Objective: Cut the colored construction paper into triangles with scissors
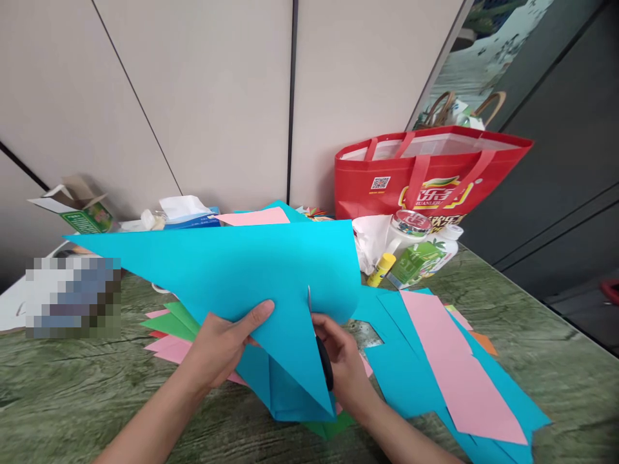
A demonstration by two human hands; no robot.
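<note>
My left hand (pixel 225 345) pinches a large sheet of blue paper (pixel 232 264), thumb on top and fingers underneath. The sheet is raised above the table and tapers to a point at the left. In my right hand (pixel 343 361) is a pair of scissors (pixel 324 361) with black handles. One blade shows above the sheet, along a cut that runs up from its lower edge; the other blade is hidden beneath. Below the sheet lie a folded blue piece (pixel 294 390) and pieces of green paper (pixel 176 322) and pink paper (pixel 171 348).
On the right lie blue pieces (pixel 406 377) and a pink strip (pixel 459 367). Behind them stand a yellow glue stick (pixel 382 270), a green carton (pixel 416 264), a white jar (pixel 409 232) and a red bag (pixel 367 193). An open box (pixel 89 216) sits at the left back.
</note>
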